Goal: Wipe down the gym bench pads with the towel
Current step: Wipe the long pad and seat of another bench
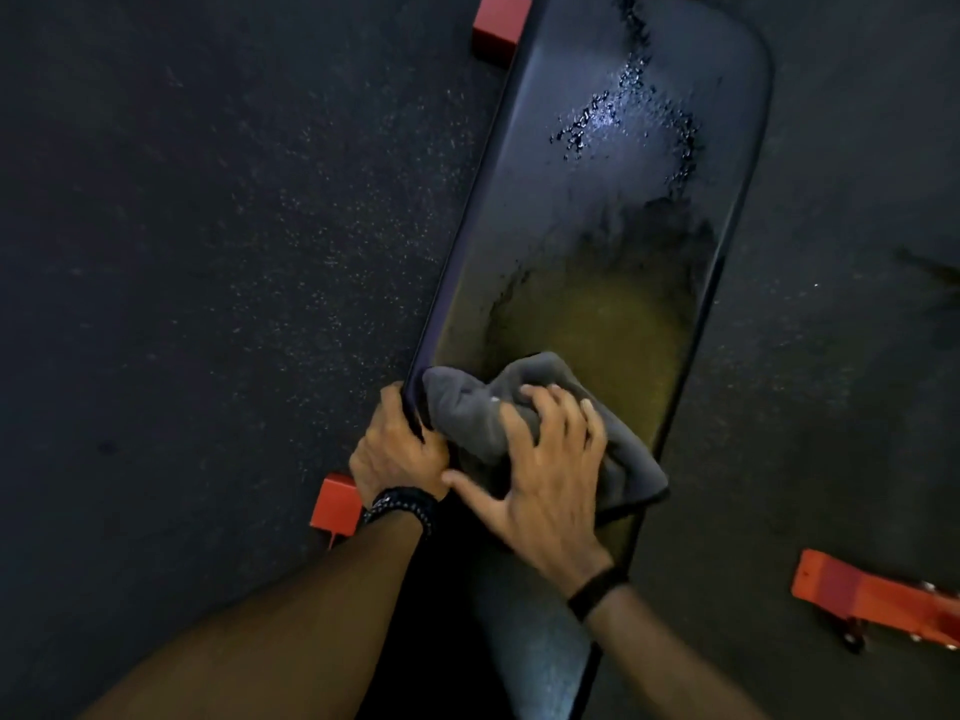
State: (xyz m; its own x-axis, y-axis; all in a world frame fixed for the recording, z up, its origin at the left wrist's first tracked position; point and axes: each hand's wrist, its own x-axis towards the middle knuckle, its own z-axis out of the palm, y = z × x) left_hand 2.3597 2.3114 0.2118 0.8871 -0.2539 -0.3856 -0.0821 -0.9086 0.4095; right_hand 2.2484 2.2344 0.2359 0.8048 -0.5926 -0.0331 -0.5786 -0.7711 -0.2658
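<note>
Hands are seen from above at the near end of a long dark bench pad (597, 210), which stretches away across a speckled rubber floor (208, 252). On the far half of the pad, beads of liquid (613, 116) are left glistening, so that stretch is judged not yet wiped; nearer, a duller, smeared patch is seen, taken as the part already gone over. Roughly half the pad appears to be left. A grey towel (467, 402), crumpled, is pressed flat on the pad's near end. The right hand (550, 459) is laid on top of it with fingers spread. The left hand (397, 449) is curled round the pad's left edge, apparently for steadying. Red frame feet (501, 23) are visible beside the pad. Dark bands are worn on both wrists.
</note>
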